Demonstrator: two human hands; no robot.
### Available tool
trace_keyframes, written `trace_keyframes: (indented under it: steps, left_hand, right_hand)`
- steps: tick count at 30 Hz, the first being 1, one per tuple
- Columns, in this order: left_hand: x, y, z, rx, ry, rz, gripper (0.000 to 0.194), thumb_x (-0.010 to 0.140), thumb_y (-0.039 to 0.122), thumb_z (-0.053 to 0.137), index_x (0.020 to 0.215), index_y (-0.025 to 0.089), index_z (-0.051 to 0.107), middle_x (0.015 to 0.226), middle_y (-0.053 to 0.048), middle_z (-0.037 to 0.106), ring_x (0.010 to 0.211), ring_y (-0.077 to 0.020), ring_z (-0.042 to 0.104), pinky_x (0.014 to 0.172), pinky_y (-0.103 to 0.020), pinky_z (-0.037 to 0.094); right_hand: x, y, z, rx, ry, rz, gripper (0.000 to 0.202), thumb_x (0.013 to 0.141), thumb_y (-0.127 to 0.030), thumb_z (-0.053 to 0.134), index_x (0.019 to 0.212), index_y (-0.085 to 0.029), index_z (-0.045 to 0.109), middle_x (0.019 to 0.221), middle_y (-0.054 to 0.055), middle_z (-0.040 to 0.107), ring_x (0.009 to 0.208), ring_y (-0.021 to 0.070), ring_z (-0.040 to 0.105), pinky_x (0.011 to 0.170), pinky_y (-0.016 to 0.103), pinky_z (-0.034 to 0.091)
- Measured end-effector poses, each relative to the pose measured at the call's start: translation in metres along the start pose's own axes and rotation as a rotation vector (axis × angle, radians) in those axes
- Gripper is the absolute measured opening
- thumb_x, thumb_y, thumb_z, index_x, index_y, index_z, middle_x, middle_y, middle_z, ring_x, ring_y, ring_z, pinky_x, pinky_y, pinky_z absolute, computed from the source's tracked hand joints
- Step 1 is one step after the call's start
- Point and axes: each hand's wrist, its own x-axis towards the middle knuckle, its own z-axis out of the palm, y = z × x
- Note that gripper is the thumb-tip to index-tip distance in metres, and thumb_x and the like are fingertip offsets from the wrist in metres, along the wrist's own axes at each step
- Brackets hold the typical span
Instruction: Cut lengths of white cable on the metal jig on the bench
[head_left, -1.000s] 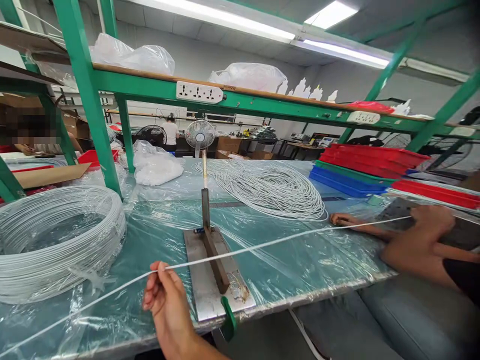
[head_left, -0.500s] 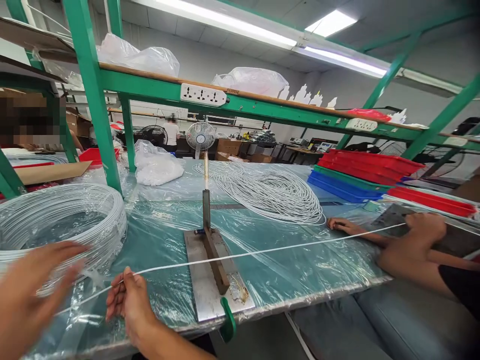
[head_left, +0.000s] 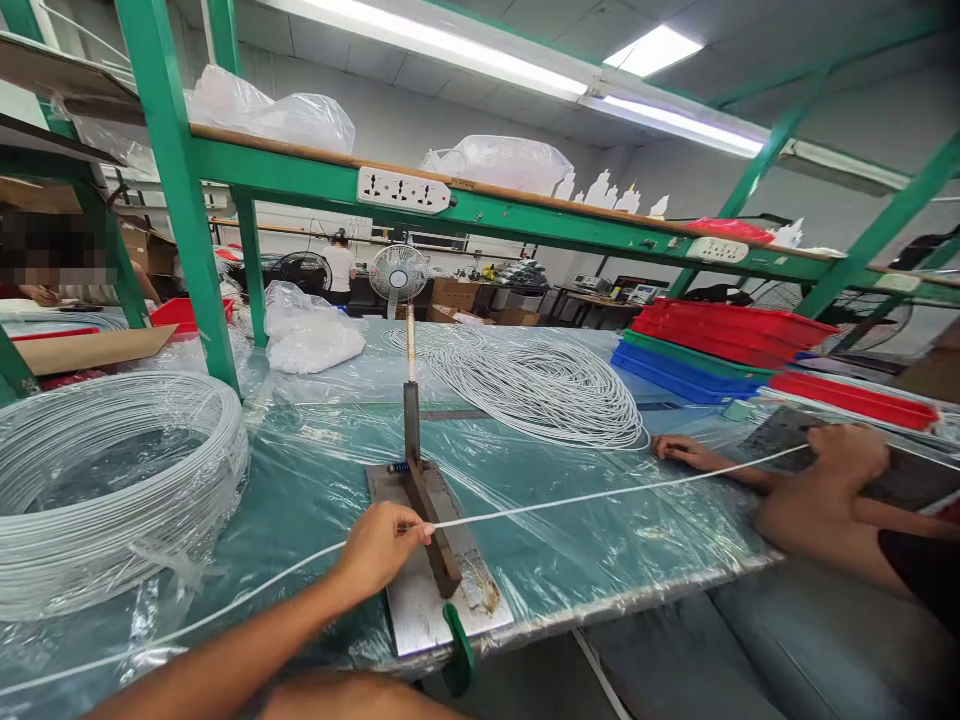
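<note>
A long white cable (head_left: 480, 517) runs from the lower left across the table toward a co-worker's raised fist (head_left: 847, 450) at right. My left hand (head_left: 382, 545) pinches it between thumb and fingers, above the hinged bar of a bench tool. That tool has an upright metal lever (head_left: 412, 420) and a steel base plate (head_left: 420, 625) at the table's front edge. Left of my hand, the cable sags over the plastic-covered surface. Only my right forearm shows along the bottom; the hand itself is hidden.
A wrapped cable coil (head_left: 232, 440) lies at left, a loose coil (head_left: 540, 390) farther back. Stacked trays (head_left: 727, 335) stand at right. A green post (head_left: 169, 180) and shelf beam rise ahead. A co-worker's other hand (head_left: 682, 450) rests on the table.
My left hand has come from the far left to the tool and now pinches the cable there. My right hand, earlier holding the cable at lower left, has dropped from sight.
</note>
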Motion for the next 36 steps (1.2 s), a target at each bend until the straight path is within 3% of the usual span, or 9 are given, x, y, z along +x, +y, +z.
trace_keyframes:
  steps: [4, 5, 6, 11, 16, 20, 25, 29, 36]
  left_hand:
    - [0.009, -0.010, 0.005, -0.087, -0.089, -0.008, 0.035, 0.078, 0.034, 0.047, 0.073, 0.010, 0.071, 0.058, 0.001, 0.063, 0.055, -0.0146, 0.049, 0.047, -0.020, 0.034]
    - [0.011, -0.010, 0.006, -0.089, -0.107, -0.012, 0.035, 0.078, 0.033, 0.046, 0.069, 0.011, 0.071, 0.056, 0.001, 0.061, 0.053, -0.0149, 0.048, 0.044, -0.020, 0.034]
    - [0.012, -0.010, 0.007, -0.081, -0.110, -0.018, 0.034, 0.078, 0.033, 0.045, 0.069, 0.011, 0.071, 0.054, 0.002, 0.060, 0.052, -0.0150, 0.047, 0.043, -0.021, 0.032]
    - [0.011, -0.005, 0.003, 0.011, -0.025, -0.087, 0.023, 0.080, 0.029, 0.051, 0.086, 0.021, 0.071, 0.065, 0.000, 0.061, 0.061, -0.0149, 0.048, 0.052, -0.021, 0.023]
    - [0.016, -0.004, 0.004, -0.110, -0.061, -0.082, 0.017, 0.076, 0.017, 0.051, 0.073, 0.015, 0.068, 0.061, -0.001, 0.057, 0.061, -0.0145, 0.048, 0.056, -0.024, 0.027]
    - [0.026, -0.008, 0.011, -0.225, -0.118, -0.112, 0.018, 0.073, 0.007, 0.044, 0.068, 0.012, 0.061, 0.054, 0.002, 0.050, 0.053, -0.0111, 0.044, 0.053, -0.022, 0.029]
    - [0.032, -0.015, 0.017, -0.318, -0.142, -0.118, 0.013, 0.075, 0.013, 0.047, 0.062, 0.014, 0.051, 0.052, 0.005, 0.041, 0.051, -0.0092, 0.038, 0.051, -0.021, 0.025]
    - [0.033, -0.023, 0.023, -0.326, -0.066, -0.101, 0.029, 0.073, 0.038, 0.056, 0.056, 0.015, 0.048, 0.050, 0.005, 0.037, 0.051, -0.0093, 0.035, 0.050, -0.022, 0.022]
    - [0.038, -0.034, 0.038, -0.301, 0.025, -0.160, 0.026, 0.067, 0.035, 0.061, 0.054, 0.016, 0.048, 0.047, 0.005, 0.041, 0.047, -0.0090, 0.038, 0.047, -0.021, 0.021]
  right_hand:
    - [-0.057, -0.041, -0.068, 0.009, 0.161, -0.016, 0.030, 0.084, -0.040, 0.054, 0.084, -0.011, 0.064, 0.062, -0.001, 0.056, 0.055, 0.0094, 0.057, 0.049, 0.019, 0.045]
    - [-0.063, -0.059, -0.093, 0.011, 0.452, -0.030, 0.031, 0.084, -0.040, 0.053, 0.082, -0.012, 0.066, 0.060, 0.000, 0.055, 0.054, 0.0105, 0.057, 0.048, 0.020, 0.046]
    - [-0.065, -0.078, -0.120, 0.011, 0.584, -0.052, 0.033, 0.087, -0.041, 0.047, 0.086, -0.014, 0.066, 0.064, 0.001, 0.056, 0.058, 0.0111, 0.057, 0.050, 0.021, 0.047]
    - [-0.041, -0.152, -0.239, 0.026, 0.979, -0.151, 0.030, 0.089, -0.033, 0.050, 0.111, -0.013, 0.052, 0.101, 0.007, 0.057, 0.081, 0.0141, 0.058, 0.068, 0.031, 0.051]
    - [-0.007, -0.164, -0.287, 0.079, 1.061, -0.177, 0.037, 0.092, -0.046, 0.037, 0.105, -0.013, 0.050, 0.079, 0.001, 0.054, 0.047, 0.0043, 0.041, 0.049, 0.021, 0.044]
    - [0.001, -0.167, -0.288, 0.120, 1.042, -0.173, 0.047, 0.087, -0.059, 0.035, 0.090, -0.014, 0.048, 0.063, -0.004, 0.045, 0.037, 0.0019, 0.022, 0.038, 0.017, 0.031]
    - [-0.044, -0.175, -0.266, 0.184, 0.954, -0.236, 0.060, 0.084, -0.068, 0.017, 0.089, -0.017, 0.049, 0.072, 0.000, 0.051, 0.042, 0.0051, 0.039, 0.041, 0.018, 0.036]
    - [-0.101, -0.175, -0.222, 0.276, 0.852, -0.278, 0.059, 0.086, -0.064, 0.017, 0.085, -0.017, 0.052, 0.079, 0.004, 0.055, 0.054, 0.0098, 0.053, 0.047, 0.021, 0.044]
    - [-0.173, -0.128, -0.125, 0.223, 0.888, -0.082, 0.029, 0.079, -0.039, 0.058, 0.063, -0.015, 0.055, 0.083, 0.004, 0.059, 0.054, 0.0065, 0.053, 0.049, 0.019, 0.045]
